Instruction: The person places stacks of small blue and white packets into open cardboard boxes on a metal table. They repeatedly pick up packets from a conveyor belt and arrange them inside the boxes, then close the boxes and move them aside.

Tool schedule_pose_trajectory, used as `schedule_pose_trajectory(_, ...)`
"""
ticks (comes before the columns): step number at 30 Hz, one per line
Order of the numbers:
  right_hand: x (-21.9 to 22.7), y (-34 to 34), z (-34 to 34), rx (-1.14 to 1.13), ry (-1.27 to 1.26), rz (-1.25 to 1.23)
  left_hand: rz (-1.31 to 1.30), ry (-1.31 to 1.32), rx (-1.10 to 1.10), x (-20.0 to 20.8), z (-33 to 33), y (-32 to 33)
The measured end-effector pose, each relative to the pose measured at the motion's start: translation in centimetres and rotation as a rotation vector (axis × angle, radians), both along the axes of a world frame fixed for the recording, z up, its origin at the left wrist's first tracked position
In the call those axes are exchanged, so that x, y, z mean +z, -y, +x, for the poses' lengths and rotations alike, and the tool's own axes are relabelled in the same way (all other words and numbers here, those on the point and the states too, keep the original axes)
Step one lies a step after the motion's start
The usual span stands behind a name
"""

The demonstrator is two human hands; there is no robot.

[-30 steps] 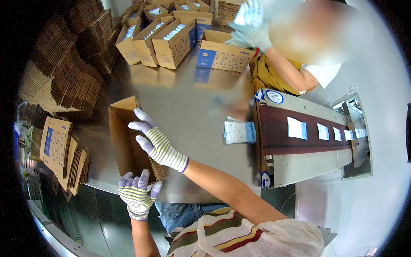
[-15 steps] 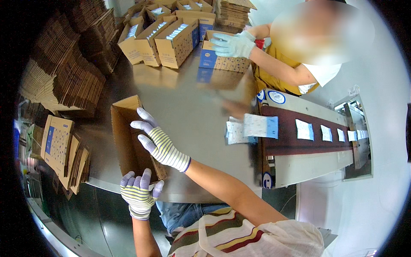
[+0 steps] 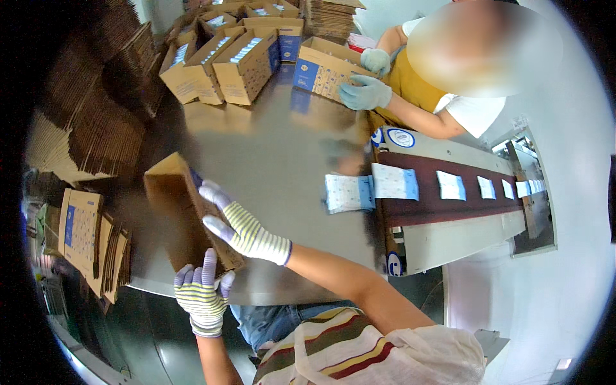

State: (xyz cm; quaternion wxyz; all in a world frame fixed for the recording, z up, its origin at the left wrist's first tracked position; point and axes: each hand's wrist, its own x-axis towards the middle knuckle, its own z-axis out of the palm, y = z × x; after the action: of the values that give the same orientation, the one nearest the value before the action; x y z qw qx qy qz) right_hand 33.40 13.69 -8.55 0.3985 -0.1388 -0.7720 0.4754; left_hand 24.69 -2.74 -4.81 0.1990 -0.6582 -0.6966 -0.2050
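Observation:
An open, long cardboard box [image 3: 165,176] stands slanted on the metal table in front of me, and I see no contents inside. At its near end my left hand [image 3: 200,292], in a striped glove with purple fingertips, grips the edge with fingers over the rim. My right hand [image 3: 247,233], in a matching glove, holds the right side wall, its fingers partly hidden. To the right, a white and blue packet [image 3: 350,194] lies on the table at the conveyor's end. Another packet [image 3: 393,182] partly overhangs the belt's edge.
A conveyor belt [image 3: 427,208] carries several packets from the right. Across the table a gloved co-worker [image 3: 366,92] handles a box [image 3: 327,67]. Filled boxes [image 3: 247,67] stand at the back; flattened cartons [image 3: 80,224] and tall cardboard stacks [image 3: 86,138] line the left.
The box has turned slightly, its far end shifting left. My right hand has moved down onto its right wall. The co-worker now has both hands at their box. Packets have advanced leftward.

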Motion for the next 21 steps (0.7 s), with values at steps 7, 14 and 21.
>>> schedule_pose_trajectory(7,1.1,-3.8,11.2,0.061,0.415,0.214,-0.078,-0.023,0.037,0.1,-0.2,0.5)
schedule_pose_trajectory(14,3.1,-17.2,24.3,-0.253,0.916,0.352,-0.121,-0.060,0.006,1.1,1.3,-0.9)
schedule_pose_trajectory(21,3.0,-22.4,25.6,0.146,1.341,0.282,-0.167,-0.017,0.008,1.2,1.3,-1.2)
